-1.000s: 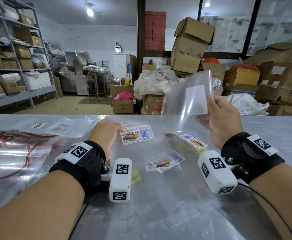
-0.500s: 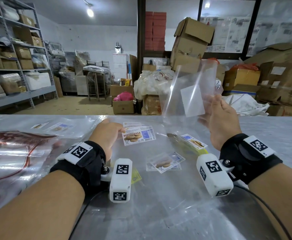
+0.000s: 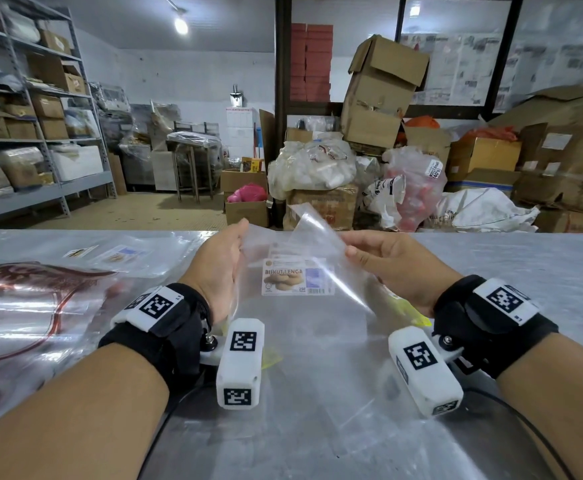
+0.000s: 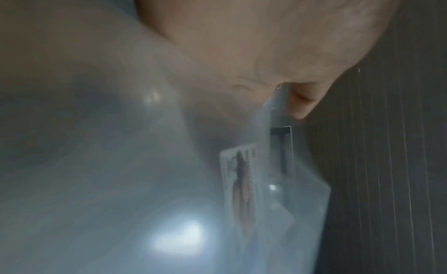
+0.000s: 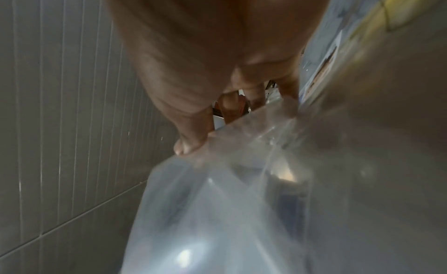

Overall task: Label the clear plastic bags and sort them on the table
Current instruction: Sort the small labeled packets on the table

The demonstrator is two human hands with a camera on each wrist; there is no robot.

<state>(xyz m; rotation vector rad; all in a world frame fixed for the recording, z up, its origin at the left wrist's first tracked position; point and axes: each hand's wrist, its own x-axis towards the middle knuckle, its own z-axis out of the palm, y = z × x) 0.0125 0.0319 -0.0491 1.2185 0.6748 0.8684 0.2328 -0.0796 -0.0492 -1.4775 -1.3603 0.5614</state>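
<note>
I hold a clear plastic bag between both hands, low over the metal table. My left hand pinches its left edge, thumb on top. From the right, my right hand grips the upper edge with curled fingers. A "BISKUT LENGA" label shows through the film; I cannot tell whether it sits on this bag or lies under it. The left wrist view has the left hand pinching the bag. In the right wrist view the right hand closes on the bag.
A heap of clear bags with small labels lies at the table's left, beside a red-printed bag. A yellow strip lies under my right wrist. Cardboard boxes and sacks stand beyond the far edge; shelves line the left wall.
My right hand has brought the bag down from in front of the boxes to just above the table. My left hand has left the table and taken the bag's left edge.
</note>
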